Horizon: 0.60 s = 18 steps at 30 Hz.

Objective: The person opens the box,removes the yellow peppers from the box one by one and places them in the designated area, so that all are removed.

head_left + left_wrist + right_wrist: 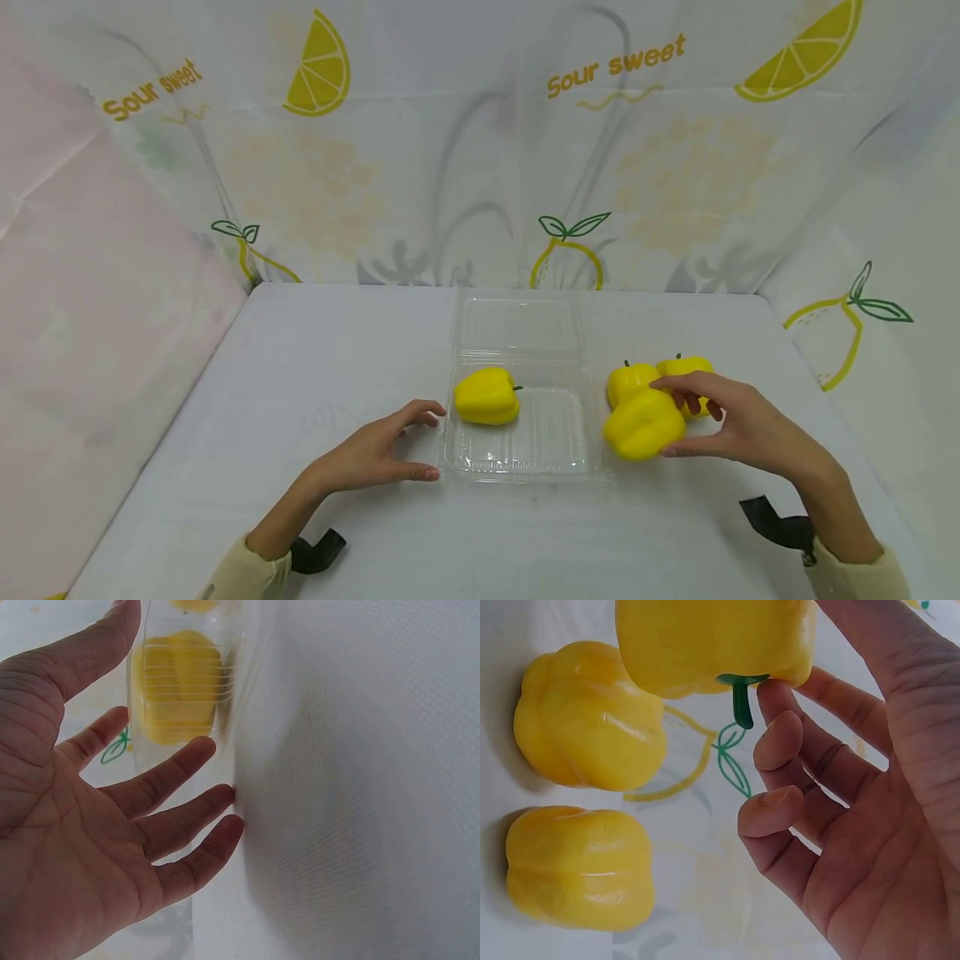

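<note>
My right hand (738, 421) pinches a yellow bell pepper (643, 425) between thumb and fingers, held off the table; its green stem points toward the palm in the right wrist view. Behind it stand two more yellow bell peppers, one (630, 380) with its stem up and another (686, 365) partly hidden by the hand. A clear plastic clamshell box (555, 429) lies with its lid folded back, and one yellow bell pepper (486, 397) rests on its side in the left part. At the box's left edge my left hand (375, 450) holds nothing, its fingers spread and relaxed.
The box's clear lid (517, 327) lies toward the back of the white-covered table (322, 358). A lemon-printed cloth (450, 150) hangs behind the table. Black straps (776, 523) hang at both wrists.
</note>
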Motion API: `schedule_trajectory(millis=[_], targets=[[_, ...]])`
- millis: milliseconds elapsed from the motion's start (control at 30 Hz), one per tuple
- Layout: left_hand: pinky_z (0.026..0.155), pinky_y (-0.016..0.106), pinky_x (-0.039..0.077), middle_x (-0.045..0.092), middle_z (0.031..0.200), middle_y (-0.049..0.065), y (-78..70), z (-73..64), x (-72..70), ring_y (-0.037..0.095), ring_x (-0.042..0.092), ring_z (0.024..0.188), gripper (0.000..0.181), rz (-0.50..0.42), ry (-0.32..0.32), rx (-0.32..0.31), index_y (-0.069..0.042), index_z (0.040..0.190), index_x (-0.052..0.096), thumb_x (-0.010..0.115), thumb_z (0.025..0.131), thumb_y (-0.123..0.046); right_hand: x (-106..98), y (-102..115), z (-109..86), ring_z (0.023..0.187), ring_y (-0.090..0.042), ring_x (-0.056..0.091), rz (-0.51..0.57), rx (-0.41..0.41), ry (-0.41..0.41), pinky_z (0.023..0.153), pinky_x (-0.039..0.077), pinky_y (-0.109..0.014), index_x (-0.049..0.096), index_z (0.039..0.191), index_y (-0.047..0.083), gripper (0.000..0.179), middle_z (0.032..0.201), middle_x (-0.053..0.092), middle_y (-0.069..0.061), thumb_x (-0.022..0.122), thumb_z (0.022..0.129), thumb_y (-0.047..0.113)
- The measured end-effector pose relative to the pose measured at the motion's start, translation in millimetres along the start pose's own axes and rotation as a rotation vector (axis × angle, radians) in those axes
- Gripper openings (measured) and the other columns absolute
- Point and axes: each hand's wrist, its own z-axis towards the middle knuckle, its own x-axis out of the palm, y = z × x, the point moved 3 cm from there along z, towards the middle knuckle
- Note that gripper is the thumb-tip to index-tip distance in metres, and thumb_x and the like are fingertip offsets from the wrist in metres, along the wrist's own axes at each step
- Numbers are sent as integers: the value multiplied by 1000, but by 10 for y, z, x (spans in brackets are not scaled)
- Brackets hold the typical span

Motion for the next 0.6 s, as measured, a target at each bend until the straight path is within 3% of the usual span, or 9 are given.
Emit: schedule_trajectory(millis=[300, 600], targets=[[101, 54, 39, 57, 131, -7, 2, -1, 3, 22, 50, 126, 74, 0, -7, -1, -37, 137, 41, 81, 77, -50, -39, -23, -73, 83, -6, 46, 9, 2, 24, 60, 38, -23, 62, 126, 16, 72, 91, 52, 8, 94, 62, 21], [102, 55, 38, 57, 131, -7, -10, -3, 3, 23, 50, 127, 74, -9, -5, -11, -35, 138, 41, 82, 77, -48, -31, -51, -123, 84, -5, 46, 17, 15, 76, 60, 39, -24, 61, 126, 19, 69, 90, 52, 9, 93, 65, 25]])
